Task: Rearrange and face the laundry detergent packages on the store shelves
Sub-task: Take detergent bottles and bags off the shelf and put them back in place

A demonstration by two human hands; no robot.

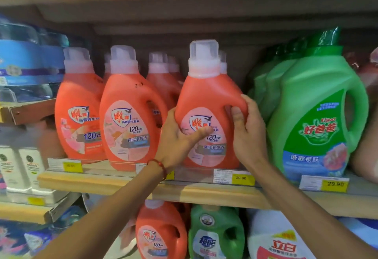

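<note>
An orange detergent bottle (206,93) with a clear cap stands at the front edge of the wooden shelf (204,194), label facing me. My left hand (178,138) grips its left side with the thumb across the label. On its right side, my right hand (248,130) holds the handle. Two more orange bottles (126,103) stand to the left at the front, with others behind them. A large green bottle (319,111) stands upright just right of my right hand.
Blue packs (26,62) fill the upper left shelf, and white bottles (20,166) stand below them. The lower shelf holds an orange bottle (161,232), a green one (214,232) and a white jug (280,240). Yellow price tags (243,178) line the shelf edge.
</note>
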